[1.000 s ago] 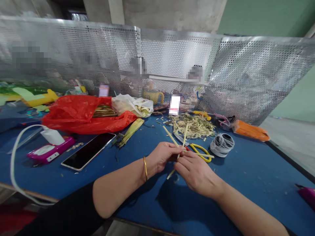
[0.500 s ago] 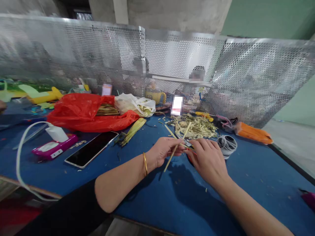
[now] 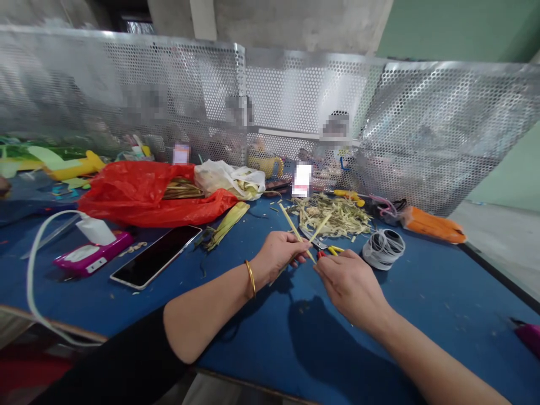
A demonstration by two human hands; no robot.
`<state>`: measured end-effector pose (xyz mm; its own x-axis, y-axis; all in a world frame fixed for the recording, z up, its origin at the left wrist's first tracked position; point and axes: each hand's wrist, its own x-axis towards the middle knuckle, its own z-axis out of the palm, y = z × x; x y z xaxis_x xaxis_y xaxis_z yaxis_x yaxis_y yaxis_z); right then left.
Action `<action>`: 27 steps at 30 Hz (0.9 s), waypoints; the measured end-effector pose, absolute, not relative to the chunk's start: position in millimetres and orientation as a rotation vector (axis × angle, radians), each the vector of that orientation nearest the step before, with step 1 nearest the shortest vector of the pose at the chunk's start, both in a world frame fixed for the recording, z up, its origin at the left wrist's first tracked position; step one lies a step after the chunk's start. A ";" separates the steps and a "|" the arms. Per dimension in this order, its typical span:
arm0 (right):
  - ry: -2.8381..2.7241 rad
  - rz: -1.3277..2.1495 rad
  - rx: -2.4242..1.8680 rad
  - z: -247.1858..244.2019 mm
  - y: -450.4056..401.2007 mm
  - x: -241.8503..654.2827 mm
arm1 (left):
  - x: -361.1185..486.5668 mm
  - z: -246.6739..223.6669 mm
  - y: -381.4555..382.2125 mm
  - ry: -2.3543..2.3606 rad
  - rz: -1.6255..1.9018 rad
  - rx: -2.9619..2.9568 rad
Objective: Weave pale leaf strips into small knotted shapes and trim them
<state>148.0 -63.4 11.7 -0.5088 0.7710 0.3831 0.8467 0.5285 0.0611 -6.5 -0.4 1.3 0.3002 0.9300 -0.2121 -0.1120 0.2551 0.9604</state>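
Observation:
My left hand, a gold bangle at its wrist, pinches pale yellow-green plant strips that cross in a V above the fingers. One strip slants down right to the fingertips of my right hand, which are closed at its lower end. Just behind the right hand lie scissors with red at the handle, and a yellow-handled tool, both partly hidden. A heap of shredded dry plant strips spreads beyond the hands. Right of it stands a spool of grey-white thread.
On the left lie a black phone, a purple power strip with a white charger, and a red plastic bag. An orange packet lies right. A perforated metal screen borders the table's back.
My right hand has lowered slightly and its fingers have curled in at the strip's end. The crossed strips have shifted in my left hand, and the scissors show more.

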 end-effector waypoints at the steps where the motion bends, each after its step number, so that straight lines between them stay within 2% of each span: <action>1: -2.461 -0.327 -1.369 11.7 -62.9 148.9 | -7.2 0.5 0.9 0.999 0.884 1.046; 4: -2.420 -0.151 -1.516 13.9 -60.2 154.3 | -10.8 -0.3 5.6 0.976 0.815 1.016; 9: -2.231 0.338 -1.699 17.2 -50.8 166.0 | -14.5 0.2 8.6 0.887 0.776 1.024; 17: -1.441 1.097 -1.359 -1.4 -36.4 166.1 | -5.0 -4.8 -8.5 0.898 0.629 1.135; 22: -1.257 1.100 -1.298 -5.7 -37.9 161.1 | -2.9 -4.9 -14.0 0.857 0.553 1.201; 27: -1.296 1.061 -1.321 -8.0 -33.0 163.0 | -2.5 -3.9 -14.4 0.892 0.553 1.221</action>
